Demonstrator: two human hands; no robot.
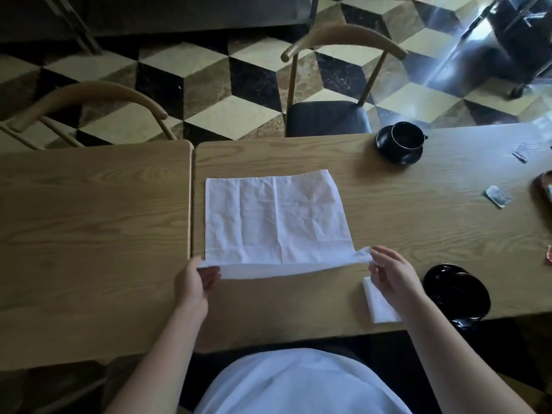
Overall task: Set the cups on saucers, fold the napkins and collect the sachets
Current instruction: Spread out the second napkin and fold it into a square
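A white napkin (274,216) lies spread flat on the wooden table (388,222). My left hand (194,282) pinches its near left corner and my right hand (391,270) pinches its near right corner, lifting the near edge off the table. A second, folded white napkin (378,306) lies under my right wrist. A black cup sits on a black saucer (400,143) at the far side. Another black cup on a saucer (457,291) stands near the front edge at the right. Two sachets (497,197) (520,153) lie loose at the right.
A second wooden table (89,234) abuts on the left with a narrow gap between them. Two wooden chairs (328,115) (86,112) stand at the far side. A dark tray's edge (545,189) and a red sachet (549,256) show at the right border.
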